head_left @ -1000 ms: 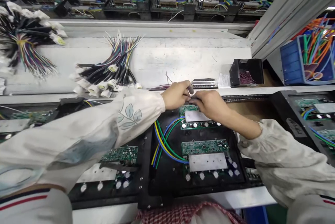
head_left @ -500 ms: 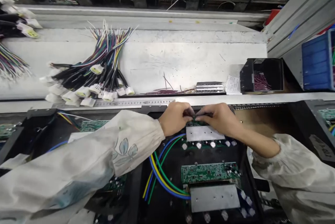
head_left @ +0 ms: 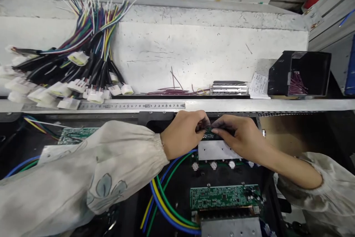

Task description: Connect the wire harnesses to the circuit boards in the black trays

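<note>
My left hand (head_left: 183, 134) and my right hand (head_left: 239, 138) meet over the far edge of a green circuit board (head_left: 208, 135). Their fingertips pinch a small dark part there, mostly hidden by my fingers. Just below them lies a bare metal plate (head_left: 219, 150) with a row of round capacitor tops. Blue, yellow and green wires (head_left: 163, 203) curve beneath my left wrist. Nearer me sits a second green circuit board (head_left: 224, 197). Both boards rest in a black tray (head_left: 177, 200).
A steel ruler (head_left: 130, 106) runs along the bench edge. Beyond it lie a bundle of wire harnesses with white connectors (head_left: 83, 59), thin dark red wires (head_left: 174, 92), a metal strip part (head_left: 229, 88), a paper slip (head_left: 258, 86) and a black box of red wires (head_left: 299, 74).
The whole scene has slid downward and grown larger in view, bringing the ruler and harness bundle lower. My hands stay together at the same board's far edge, pinching closer.
</note>
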The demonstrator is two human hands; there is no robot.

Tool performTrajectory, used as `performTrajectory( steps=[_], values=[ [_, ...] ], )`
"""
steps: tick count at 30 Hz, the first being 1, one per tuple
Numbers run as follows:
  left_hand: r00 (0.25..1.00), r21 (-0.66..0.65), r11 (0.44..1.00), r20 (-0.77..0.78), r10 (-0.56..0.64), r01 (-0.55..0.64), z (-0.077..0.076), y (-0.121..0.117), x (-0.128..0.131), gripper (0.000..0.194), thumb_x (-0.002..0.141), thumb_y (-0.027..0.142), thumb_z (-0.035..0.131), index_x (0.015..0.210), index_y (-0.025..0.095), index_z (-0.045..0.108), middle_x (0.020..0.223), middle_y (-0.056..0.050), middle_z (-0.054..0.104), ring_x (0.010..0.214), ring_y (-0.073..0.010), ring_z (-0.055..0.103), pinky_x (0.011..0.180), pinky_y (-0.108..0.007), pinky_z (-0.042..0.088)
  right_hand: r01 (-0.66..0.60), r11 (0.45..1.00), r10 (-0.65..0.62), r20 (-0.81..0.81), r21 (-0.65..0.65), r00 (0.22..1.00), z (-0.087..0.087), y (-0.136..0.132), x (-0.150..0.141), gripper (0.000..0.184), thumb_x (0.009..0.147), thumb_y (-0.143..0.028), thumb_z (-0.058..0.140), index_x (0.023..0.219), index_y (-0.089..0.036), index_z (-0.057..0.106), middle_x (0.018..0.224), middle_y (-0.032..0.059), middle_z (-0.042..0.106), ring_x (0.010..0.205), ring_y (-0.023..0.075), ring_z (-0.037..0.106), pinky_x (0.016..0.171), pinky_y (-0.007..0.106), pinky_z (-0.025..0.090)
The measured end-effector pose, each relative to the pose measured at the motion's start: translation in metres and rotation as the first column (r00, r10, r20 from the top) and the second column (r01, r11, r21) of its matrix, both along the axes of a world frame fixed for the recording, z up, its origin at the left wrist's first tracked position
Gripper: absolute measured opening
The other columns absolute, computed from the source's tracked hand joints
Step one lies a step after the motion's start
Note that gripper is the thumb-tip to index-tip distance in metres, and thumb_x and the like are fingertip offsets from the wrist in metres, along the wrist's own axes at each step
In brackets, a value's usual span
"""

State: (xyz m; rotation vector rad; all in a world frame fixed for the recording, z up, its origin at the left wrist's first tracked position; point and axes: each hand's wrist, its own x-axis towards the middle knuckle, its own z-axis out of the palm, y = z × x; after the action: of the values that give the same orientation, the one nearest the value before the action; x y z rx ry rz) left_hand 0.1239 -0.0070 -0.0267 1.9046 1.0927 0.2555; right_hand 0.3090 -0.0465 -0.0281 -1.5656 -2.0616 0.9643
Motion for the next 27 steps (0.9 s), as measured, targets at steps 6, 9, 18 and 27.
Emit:
performTrajectory(
  steps=[6, 9, 18, 27],
  values=[
    [1.000, 0.015, 1.000, 0.015, -0.004, 0.004, -0.002, 0.000, -0.001, 0.013, 0.074, 0.007, 0.056, 0.081, 0.017, 0.061, 0.063, 0.005, 0.057, 0.059, -0.0083, 0.053, 0.058, -0.020, 0.040, 0.013, 1.000, -0.013, -0.005, -0.011, 1.000, 0.002, 0.000, 0.000, 0.010, 0.084, -0.018, 0.057, 0.085, -0.016, 0.067, 0.077, 0.0019, 0.070, 0.068, 0.0138, 0.064, 0.058, 0.024, 0.046],
    [1.000, 0.034, 0.999, 0.014, -0.012, 0.012, -0.002, -0.001, -0.001, 0.013, 0.074, 0.007, 0.055, 0.080, 0.017, 0.060, 0.063, 0.005, 0.057, 0.059, -0.0083, 0.052, 0.059, -0.021, 0.040, 0.009, 1.000, -0.009, -0.013, -0.006, 1.000, 0.001, -0.001, 0.000, 0.010, 0.084, -0.018, 0.057, 0.085, -0.016, 0.067, 0.076, 0.0016, 0.069, 0.067, 0.0133, 0.063, 0.059, 0.024, 0.046],
    [0.998, 0.052, 0.997, -0.007, -0.064, 0.064, -0.001, 0.003, 0.002, 0.017, 0.072, 0.005, 0.055, 0.084, 0.018, 0.055, 0.068, 0.004, 0.062, 0.065, -0.0104, 0.060, 0.060, -0.021, 0.041, 0.005, 0.997, -0.006, -0.014, -0.075, 1.000, 0.002, 0.001, 0.002, 0.007, 0.083, -0.021, 0.060, 0.085, -0.018, 0.066, 0.076, 0.0004, 0.070, 0.066, 0.0138, 0.063, 0.056, 0.024, 0.046],
    [0.988, 0.067, 0.988, -0.081, -0.134, 0.139, -0.004, 0.003, 0.001, 0.018, 0.077, 0.008, 0.049, 0.092, 0.019, 0.046, 0.072, 0.003, 0.063, 0.069, -0.0146, 0.061, 0.059, -0.024, 0.040, -0.111, 0.967, 0.103, -0.050, -0.229, 0.993, 0.012, 0.015, 0.009, 0.010, 0.084, -0.023, 0.059, 0.084, -0.020, 0.068, 0.077, 0.0009, 0.069, 0.067, 0.0143, 0.061, 0.056, 0.026, 0.046]
  ],
)
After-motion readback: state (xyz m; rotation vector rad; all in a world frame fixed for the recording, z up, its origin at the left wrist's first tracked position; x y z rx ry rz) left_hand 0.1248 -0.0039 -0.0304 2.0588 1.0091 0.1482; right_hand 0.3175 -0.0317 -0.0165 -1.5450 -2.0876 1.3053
